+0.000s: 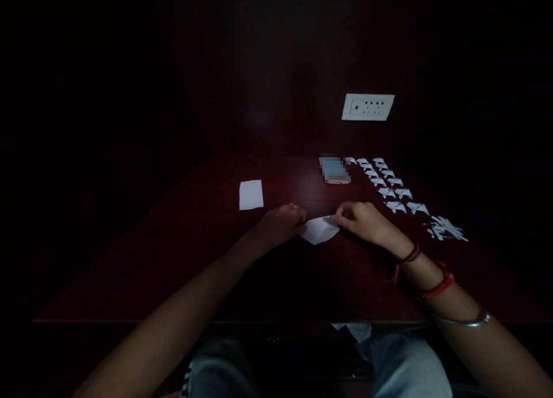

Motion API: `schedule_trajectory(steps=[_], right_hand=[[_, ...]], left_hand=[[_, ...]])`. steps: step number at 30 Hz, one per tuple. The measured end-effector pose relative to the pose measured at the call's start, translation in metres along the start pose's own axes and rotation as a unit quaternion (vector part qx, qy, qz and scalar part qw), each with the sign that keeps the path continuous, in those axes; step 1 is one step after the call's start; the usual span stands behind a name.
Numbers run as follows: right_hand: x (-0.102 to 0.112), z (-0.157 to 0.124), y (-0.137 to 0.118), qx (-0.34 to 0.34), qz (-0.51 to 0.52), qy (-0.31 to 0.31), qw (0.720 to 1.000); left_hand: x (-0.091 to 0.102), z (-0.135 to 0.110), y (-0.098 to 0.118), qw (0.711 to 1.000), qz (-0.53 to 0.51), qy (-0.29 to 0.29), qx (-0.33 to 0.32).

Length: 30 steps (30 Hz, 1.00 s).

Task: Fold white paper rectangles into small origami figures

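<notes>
A white sheet of paper (320, 230) with a crease down its middle is held between my two hands, just above or on the dark red table. My left hand (283, 222) has its fingers closed at the paper's left corner. At the opposite corner, my right hand (362, 219) pinches the edge between thumb and fingers. Beyond my left hand lies a flat, roughly square stack or sheet of white paper (251, 194). Two rows of small folded paper pieces (395, 206) run along the right side of the table.
A phone (334, 169) lies at the back of the table (173, 231). Beside the folded pieces sits a pile of thin white paper strips (447, 229). A white socket plate (368, 107) is on the wall behind. The table's front edge runs above my knees.
</notes>
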State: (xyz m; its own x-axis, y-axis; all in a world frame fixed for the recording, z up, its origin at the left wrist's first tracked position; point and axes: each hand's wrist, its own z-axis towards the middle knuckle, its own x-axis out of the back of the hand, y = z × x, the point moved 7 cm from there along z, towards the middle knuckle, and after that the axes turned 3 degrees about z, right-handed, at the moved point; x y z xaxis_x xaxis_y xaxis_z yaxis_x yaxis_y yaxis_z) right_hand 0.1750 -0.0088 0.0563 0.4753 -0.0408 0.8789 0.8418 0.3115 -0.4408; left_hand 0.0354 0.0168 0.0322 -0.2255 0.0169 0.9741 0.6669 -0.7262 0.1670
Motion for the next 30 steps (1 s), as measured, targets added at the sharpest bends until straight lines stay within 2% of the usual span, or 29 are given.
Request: schedule_trajectory(steps=[3,5,7,9,12,15,22,27,30], right_hand=[[-0.006,-0.006,-0.003,-0.021,0.015,-0.07,0.997],[-0.014,-0.01,-0.003,-0.037,0.045,-0.126,0.99],[-0.021,-0.012,-0.002,-0.051,0.066,-0.157,0.984],[-0.022,-0.01,0.003,-0.061,0.052,-0.134,0.988],[-0.018,-0.002,0.011,-0.061,0.003,-0.043,0.997],[-0.018,0.004,0.016,-0.055,0.003,0.004,0.998],[-0.015,0.004,0.009,-0.055,0.077,0.012,0.995],[-0.014,0.001,-0.001,-0.051,0.079,0.015,0.995],[-0.019,0.002,0.003,-0.078,0.093,0.006,0.993]], left_hand=[[-0.001,0.0,0.005,0.999,-0.032,0.024,-0.015],[-0.002,0.001,0.013,0.996,-0.064,0.022,-0.052],[-0.003,0.002,0.017,0.994,-0.086,0.013,-0.066],[-0.002,0.003,0.015,0.994,-0.094,0.014,-0.048],[0.0,0.003,0.008,0.995,-0.096,0.024,-0.001],[-0.002,0.003,0.004,0.994,-0.105,0.026,0.025],[-0.003,0.004,0.002,0.989,-0.119,0.085,0.032],[-0.003,0.005,0.005,0.986,-0.134,0.087,0.041],[-0.003,0.005,0.009,0.985,-0.145,0.083,0.034]])
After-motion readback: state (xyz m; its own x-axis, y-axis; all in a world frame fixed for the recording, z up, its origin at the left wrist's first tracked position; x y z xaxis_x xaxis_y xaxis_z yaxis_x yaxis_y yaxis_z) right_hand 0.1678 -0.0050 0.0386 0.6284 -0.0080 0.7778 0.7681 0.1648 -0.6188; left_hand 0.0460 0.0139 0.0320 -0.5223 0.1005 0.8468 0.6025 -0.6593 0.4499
